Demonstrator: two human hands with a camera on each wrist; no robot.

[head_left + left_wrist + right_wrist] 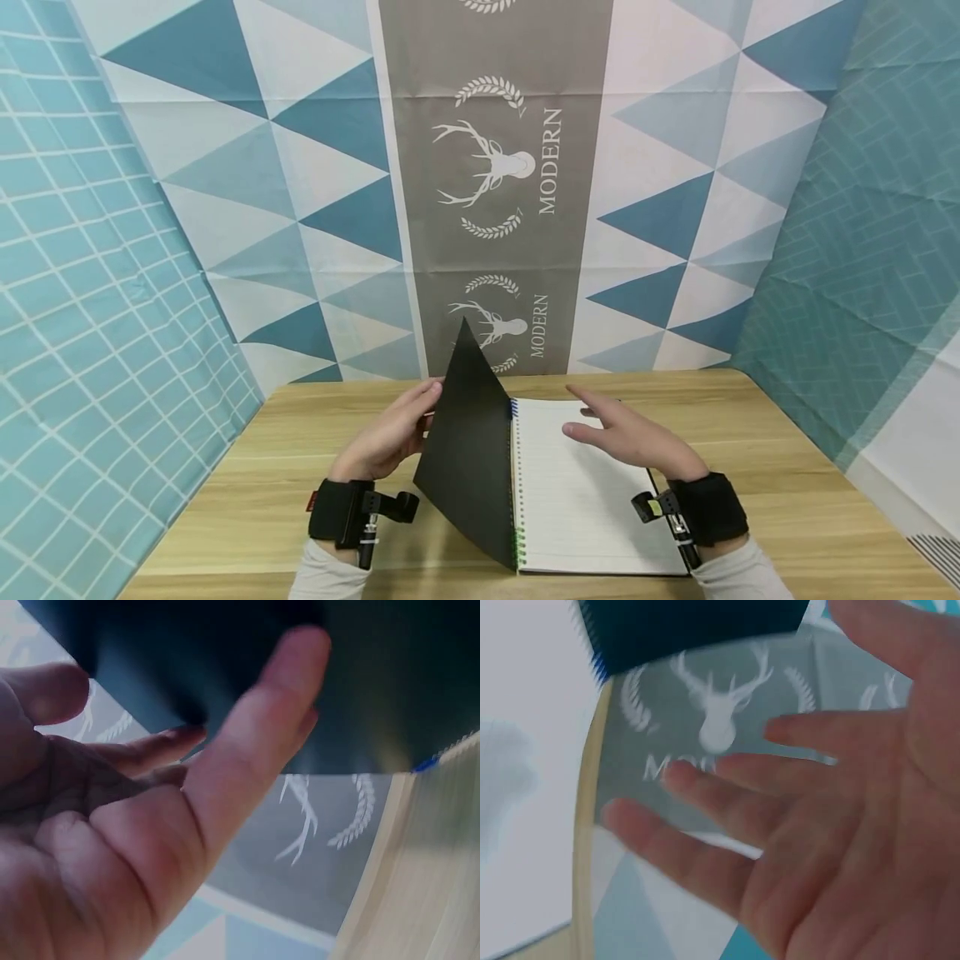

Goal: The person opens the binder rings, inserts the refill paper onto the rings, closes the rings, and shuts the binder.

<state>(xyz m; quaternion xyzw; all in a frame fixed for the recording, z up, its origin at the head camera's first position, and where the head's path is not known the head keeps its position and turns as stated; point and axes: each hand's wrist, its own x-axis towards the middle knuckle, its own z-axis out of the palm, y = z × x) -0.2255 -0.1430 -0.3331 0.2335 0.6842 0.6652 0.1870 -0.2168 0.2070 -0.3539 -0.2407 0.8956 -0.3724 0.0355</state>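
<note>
A spiral notebook (577,500) lies open on the table, its lined white page facing up. Its black cover (468,450) stands tilted up on the left side of the coil binding. Behind that cover is my left hand (390,429); in the left wrist view its extended fingers (251,735) rest against the cover's outer side, with the thumb apart from them. My right hand (633,433) hovers over the upper right of the page, fingers spread and holding nothing. The head view hides the left fingertips behind the cover.
The wooden table (772,467) extends on both sides of the notebook. A patterned cloth backdrop (495,208) with deer heads and triangles rises behind the table. Tiled-pattern cloth (90,275) hangs at the left. Both wrists wear black straps (708,508) with small cameras.
</note>
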